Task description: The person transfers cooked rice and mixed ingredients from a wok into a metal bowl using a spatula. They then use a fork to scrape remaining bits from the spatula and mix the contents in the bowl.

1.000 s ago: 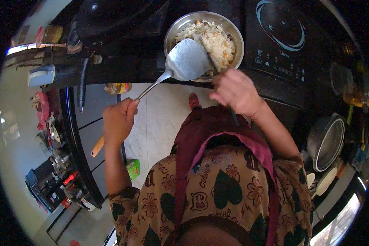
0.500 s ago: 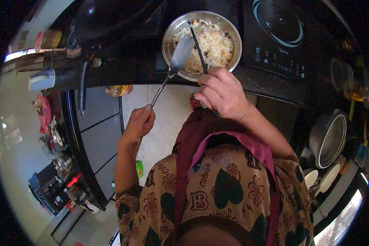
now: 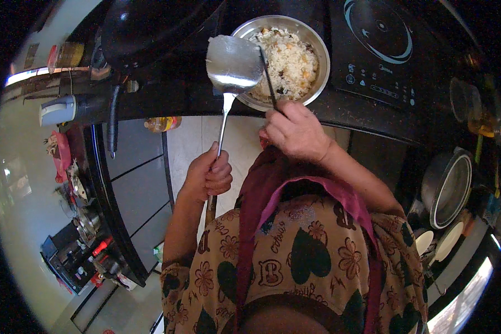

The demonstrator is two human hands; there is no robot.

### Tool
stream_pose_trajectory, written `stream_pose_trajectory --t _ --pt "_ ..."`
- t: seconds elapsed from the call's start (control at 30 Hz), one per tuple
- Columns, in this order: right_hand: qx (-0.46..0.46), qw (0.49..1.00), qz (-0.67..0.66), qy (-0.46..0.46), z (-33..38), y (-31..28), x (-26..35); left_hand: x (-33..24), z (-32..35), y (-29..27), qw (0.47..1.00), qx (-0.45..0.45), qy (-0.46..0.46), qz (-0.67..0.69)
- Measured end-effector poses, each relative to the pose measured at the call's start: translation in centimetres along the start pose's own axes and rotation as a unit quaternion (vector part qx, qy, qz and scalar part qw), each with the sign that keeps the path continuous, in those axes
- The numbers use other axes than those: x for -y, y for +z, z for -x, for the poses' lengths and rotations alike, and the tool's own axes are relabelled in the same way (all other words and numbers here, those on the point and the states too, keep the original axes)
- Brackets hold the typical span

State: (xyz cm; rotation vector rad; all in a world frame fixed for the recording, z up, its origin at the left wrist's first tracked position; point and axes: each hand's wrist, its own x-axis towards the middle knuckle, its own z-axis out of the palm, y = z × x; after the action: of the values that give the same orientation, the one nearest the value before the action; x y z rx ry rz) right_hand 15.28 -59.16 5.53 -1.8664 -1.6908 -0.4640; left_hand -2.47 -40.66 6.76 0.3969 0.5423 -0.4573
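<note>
My left hand [image 3: 210,173] is closed round the handle of a metal spatula [image 3: 235,64]. Its broad blade faces up and overlaps the left rim of a steel bowl [image 3: 322,83]. Fried rice [image 3: 289,61] with small brown and orange bits fills much of that bowl. In my right hand [image 3: 298,131] are dark chopsticks [image 3: 269,75], seen nearly as one stick. Their tips are at the right edge of the spatula blade, over the rice; whether they touch the blade I cannot tell.
Right of the bowl lies a black induction cooktop [image 3: 378,50]. A dark wok [image 3: 145,33] with a long handle [image 3: 113,119] stands at the left. An oil bottle [image 3: 162,123] is below the counter edge. At the far right are a metal pot [image 3: 448,186] and jars.
The spatula blade has turned from nearly edge-on to broad side up and shifted left. My left hand has moved right. The chopsticks have shifted slightly, their tips now lower beside the blade.
</note>
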Motion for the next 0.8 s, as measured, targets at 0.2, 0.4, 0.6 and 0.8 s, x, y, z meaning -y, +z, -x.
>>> stream_pose_trajectory --t 0.2,0.4,0.6,0.8 --pt "0.005 1.000 0.005 -0.005 0.6 0.1 0.4 0.6 -0.4 0.9 0.997 0.023 -0.028 0.069" --pt "0.077 0.996 0.006 0.054 1.9 -0.6 -0.6 1.0 -0.3 0.6 0.983 0.087 -0.047 0.156" --pt "0.081 0.997 -0.004 0.006 1.5 -0.4 0.2 1.2 -0.4 0.6 0.978 0.104 -0.059 0.171" --pt "0.028 0.999 -0.014 0.037 0.8 -2.7 -0.6 1.5 0.4 0.2 1.000 -0.008 0.001 0.013"
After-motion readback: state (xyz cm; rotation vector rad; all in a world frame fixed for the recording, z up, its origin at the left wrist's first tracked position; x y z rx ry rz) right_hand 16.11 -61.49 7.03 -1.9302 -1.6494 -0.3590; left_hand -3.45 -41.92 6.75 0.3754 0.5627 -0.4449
